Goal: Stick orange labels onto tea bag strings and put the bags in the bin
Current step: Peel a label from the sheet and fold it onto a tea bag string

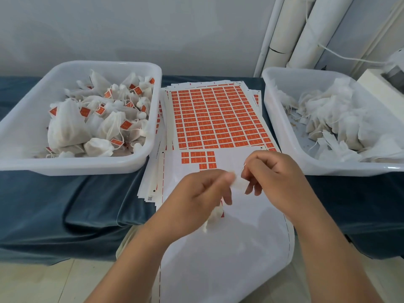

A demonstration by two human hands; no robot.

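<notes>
The tea bag (213, 217) hangs blurred under the left hand (205, 193), low over the bare end of the label sheet (218, 119). That hand's grip is closed on the top of the bag. Just beside it, the right hand (275, 178) has its thumb and forefinger pinched on the thin white string (244, 166). Something pale sits between the two grips, and a sliver of orange shows next to the bag. It's too smeared to tell whether that's a label already on the string.

Here's the danger. The string is fine and slack, so if the right pinch loosens it slips away and the label has nothing to fold around. A sticky label could also catch a fingertip or the bag's mesh, not the string. And if it folds crooked, the halves won't meet and the glue stays exposed.

The bag is swinging free, so one tug too sharp could pull at the drawstring top and spill tea.

Further out, the sheet hangs off the front of the worktop (87, 204). A forearm dragging across it could pull the whole stack down.

The left bin (28, 165) holds the labelled bags and the right bin (284, 136) the plain ones. A bag tossed the wrong way would mix the two.
</notes>
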